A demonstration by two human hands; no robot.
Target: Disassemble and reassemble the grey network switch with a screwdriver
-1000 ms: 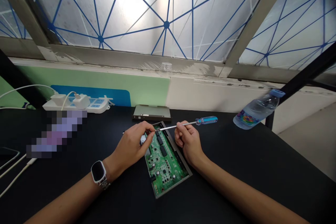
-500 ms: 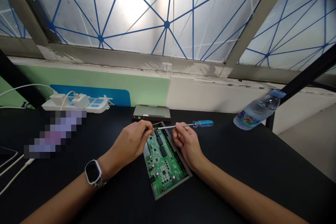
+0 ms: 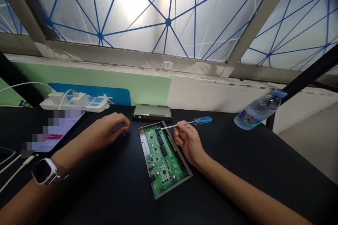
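Note:
My right hand (image 3: 188, 140) pinches the metal shaft of a screwdriver (image 3: 202, 120) with a clear blue handle. The handle points right, and the tip is over the top end of a green circuit board (image 3: 166, 161) that sits in a shallow metal tray-like casing (image 3: 174, 187). Left of the casing, my left hand (image 3: 112, 126) is low over the table, thumb and forefinger closed on a tiny shiny piece that looks like a screw (image 3: 128, 127). Just below those fingertips, small screws (image 3: 124, 134) lie on the black tabletop.
A flat metal cover (image 3: 152, 111) lies behind the board, near the wall. To the left are a white power strip (image 3: 99, 104) with plugs and cables, and a phone or tablet (image 3: 64, 126). A water bottle (image 3: 256, 112) leans at the right against a black frame bar.
My left hand has left the screwdriver tip and moved left to the small screws on the table. My right hand still grips the screwdriver, nearly unmoved.

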